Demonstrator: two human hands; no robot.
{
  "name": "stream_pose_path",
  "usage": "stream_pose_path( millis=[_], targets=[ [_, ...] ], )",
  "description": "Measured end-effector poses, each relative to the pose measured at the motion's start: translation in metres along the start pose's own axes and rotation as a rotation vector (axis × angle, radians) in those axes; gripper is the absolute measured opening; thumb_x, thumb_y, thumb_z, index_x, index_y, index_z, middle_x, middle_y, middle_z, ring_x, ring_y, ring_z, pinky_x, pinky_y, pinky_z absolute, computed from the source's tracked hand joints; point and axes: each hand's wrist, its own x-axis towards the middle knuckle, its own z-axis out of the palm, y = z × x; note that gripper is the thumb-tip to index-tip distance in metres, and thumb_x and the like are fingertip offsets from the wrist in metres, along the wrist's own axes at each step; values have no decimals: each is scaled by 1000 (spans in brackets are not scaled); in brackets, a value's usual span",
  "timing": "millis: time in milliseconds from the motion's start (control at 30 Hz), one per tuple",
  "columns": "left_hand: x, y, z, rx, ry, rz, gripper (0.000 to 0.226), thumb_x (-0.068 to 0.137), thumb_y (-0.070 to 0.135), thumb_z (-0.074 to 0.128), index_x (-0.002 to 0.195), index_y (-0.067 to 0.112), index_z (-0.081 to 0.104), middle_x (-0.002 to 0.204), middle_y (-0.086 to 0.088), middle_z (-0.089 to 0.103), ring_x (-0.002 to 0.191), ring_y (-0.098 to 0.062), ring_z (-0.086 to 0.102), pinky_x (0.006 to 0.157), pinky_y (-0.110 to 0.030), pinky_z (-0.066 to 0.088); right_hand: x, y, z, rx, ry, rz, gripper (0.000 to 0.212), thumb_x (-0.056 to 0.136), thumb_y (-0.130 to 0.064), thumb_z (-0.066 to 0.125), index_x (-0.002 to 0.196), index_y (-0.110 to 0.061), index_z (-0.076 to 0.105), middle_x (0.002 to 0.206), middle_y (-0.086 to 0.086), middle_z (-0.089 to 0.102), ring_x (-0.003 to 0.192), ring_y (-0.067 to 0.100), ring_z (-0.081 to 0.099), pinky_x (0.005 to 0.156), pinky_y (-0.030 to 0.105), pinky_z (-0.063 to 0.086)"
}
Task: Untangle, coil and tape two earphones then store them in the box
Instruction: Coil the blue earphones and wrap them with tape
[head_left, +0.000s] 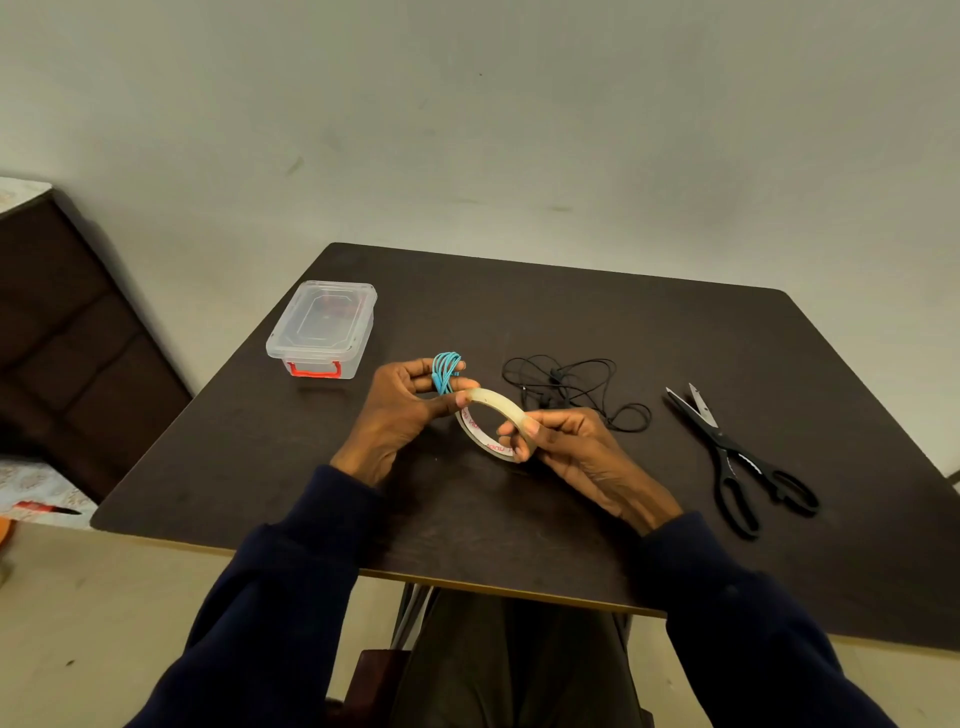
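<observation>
While my left hand (400, 408) grips the coiled blue earphone (445, 370) in curled fingers, its thumb presses the far rim of the tape (492, 402). My right hand (571, 449) pinches the near rim of that roll, which is held between both hands above the table (519, 306). Just beyond my right hand lies the black earphone (571, 387), loose and tangled. The scissors (727, 452) lie further right, blades parted. Beyond my left hand sits the box (322, 327), lid on.

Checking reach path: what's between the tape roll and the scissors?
Head view: the tangled black earphones lie between the tape roll and the scissors.
</observation>
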Motion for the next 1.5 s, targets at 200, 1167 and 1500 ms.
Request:
stream_pose_path(
  millis=[200,1167,1500],
  targets=[
    [-8,9,0,-21,-56,62,42,78,-6,75,116,6,64,92,1,79,94,-13,75,81,-21,59,2,-13,14,-106,140,-31,23,88,-24,67,94,-7,81,85,33,67,65,20,61,80,37,57],
    [1,4,7,104,-32,109,38,73,3,81,104,20,67,88,8,76,90,-7,74,79,-17,56,3,-5,4,94,-82,48,45,87,-31,76,123,-5,72,105,17,63,81,12,58,92,36,47],
    [-2,6,5,61,-22,69,36,76,-3,78,103,18,66,78,16,76,82,-1,73,71,-11,53,4,-4,11,121,35,-5,23,87,-22,72,104,-8,80,101,24,67,64,9,50,83,31,50]
  ],
)
